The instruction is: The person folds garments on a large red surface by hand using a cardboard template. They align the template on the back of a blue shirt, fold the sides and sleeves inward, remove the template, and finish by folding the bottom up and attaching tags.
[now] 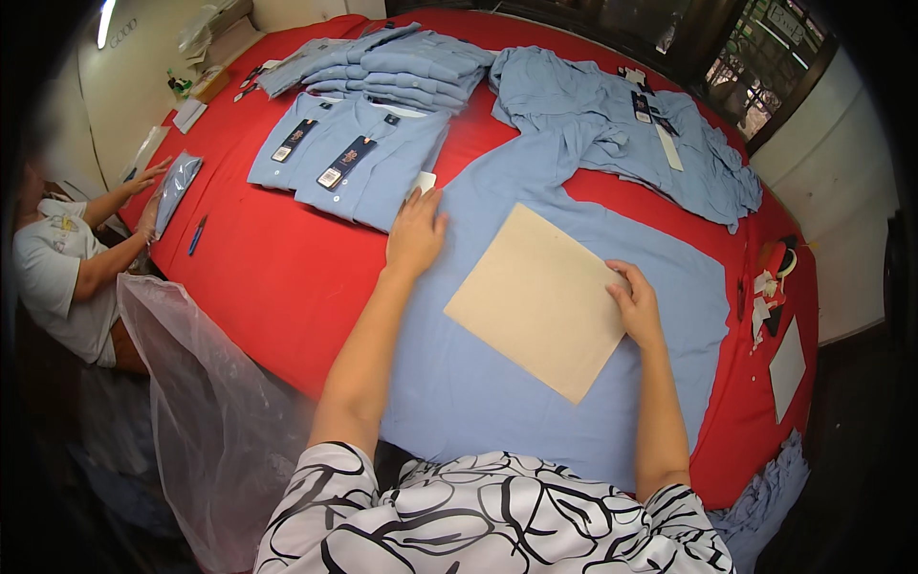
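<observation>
A light blue shirt (497, 411) lies spread out flat in front of me, one sleeve reaching away across the table. Over it is a square beige cardboard sheet (540, 301), its right corner pinched between the thumb and fingers of my right hand (639, 304). My left hand (417, 232) rests with fingers stretched out at the right edge of a folded blue shirt (392, 196). A small white piece (426, 180) shows just past its fingertips. Dark hang tags (346, 163) lie on the folded shirts there.
Folded shirts are stacked (411, 72) at the back; loose tagged shirts (622, 120) lie back right. On the left a co-worker (72, 258) handles a bagged garment (178, 191) beside a blue pen (197, 235). Clear plastic (206, 402) drapes over the near left edge. Tape (788, 262) lies far right.
</observation>
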The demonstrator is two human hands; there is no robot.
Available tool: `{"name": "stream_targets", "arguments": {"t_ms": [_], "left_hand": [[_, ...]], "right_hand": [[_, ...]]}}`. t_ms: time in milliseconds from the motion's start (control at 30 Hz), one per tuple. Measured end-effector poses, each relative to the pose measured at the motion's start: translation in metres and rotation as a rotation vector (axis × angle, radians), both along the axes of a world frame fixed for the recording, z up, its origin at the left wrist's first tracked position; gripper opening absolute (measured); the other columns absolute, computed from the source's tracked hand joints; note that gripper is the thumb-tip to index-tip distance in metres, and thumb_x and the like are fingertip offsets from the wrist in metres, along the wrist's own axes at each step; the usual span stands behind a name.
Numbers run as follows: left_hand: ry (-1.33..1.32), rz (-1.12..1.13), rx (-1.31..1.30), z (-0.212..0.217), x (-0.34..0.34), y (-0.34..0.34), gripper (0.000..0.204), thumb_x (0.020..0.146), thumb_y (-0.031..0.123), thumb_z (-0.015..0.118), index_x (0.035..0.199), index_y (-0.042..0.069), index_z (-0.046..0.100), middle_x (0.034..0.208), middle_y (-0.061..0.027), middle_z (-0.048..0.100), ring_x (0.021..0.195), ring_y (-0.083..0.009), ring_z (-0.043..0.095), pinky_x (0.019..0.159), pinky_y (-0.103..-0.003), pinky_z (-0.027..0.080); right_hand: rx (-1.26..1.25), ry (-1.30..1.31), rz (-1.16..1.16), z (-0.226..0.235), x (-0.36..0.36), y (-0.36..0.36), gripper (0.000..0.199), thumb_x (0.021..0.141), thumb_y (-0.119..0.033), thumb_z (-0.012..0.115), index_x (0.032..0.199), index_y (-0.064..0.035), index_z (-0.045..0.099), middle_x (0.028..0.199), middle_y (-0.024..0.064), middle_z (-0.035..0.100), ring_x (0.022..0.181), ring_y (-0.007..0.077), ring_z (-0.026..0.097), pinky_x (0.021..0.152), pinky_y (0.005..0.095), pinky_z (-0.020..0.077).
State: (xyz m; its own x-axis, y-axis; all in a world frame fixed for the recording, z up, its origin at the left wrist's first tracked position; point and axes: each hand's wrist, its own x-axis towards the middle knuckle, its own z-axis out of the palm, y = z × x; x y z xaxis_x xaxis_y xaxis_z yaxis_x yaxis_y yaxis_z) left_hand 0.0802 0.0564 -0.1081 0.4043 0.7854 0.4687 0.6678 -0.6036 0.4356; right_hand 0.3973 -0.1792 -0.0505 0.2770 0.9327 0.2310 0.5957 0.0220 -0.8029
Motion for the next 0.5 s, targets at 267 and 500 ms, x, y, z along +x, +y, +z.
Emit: {"name": "stream_targets", "arguments": {"t_ms": [267,500], "left_hand": [[-0.655,-0.248,-0.633,0.031,-0.032,0.003,0.053,0.088,-0.008,0.031,0.138,-0.003,0.047,0.143,-0.0177,0.051,0.132,-0.0285,0.049,0.114,-0.035,0.033],[-0.495,-0.125,-0.598,0.09,-0.043,-0.03,0.046,0.09,-0.004,0.035,0.132,-0.002,0.053,0.132,-0.02,0.058,0.122,-0.0308,0.058,0.104,-0.036,0.043]], "right_hand": [[-0.062,-0.26,0.155,-0.009,-0.05,0.089,0.031,0.088,-0.004,0.061,0.119,-0.001,0.061,0.114,0.0142,0.064,0.107,0.0282,0.061,0.092,0.0356,0.0474],[-0.238,-0.357,0.119,-0.005,-0.065,0.102,0.034,0.087,-0.006,0.064,0.121,-0.0026,0.064,0.11,0.0157,0.065,0.105,0.0318,0.061,0.091,0.0376,0.0477]]}}
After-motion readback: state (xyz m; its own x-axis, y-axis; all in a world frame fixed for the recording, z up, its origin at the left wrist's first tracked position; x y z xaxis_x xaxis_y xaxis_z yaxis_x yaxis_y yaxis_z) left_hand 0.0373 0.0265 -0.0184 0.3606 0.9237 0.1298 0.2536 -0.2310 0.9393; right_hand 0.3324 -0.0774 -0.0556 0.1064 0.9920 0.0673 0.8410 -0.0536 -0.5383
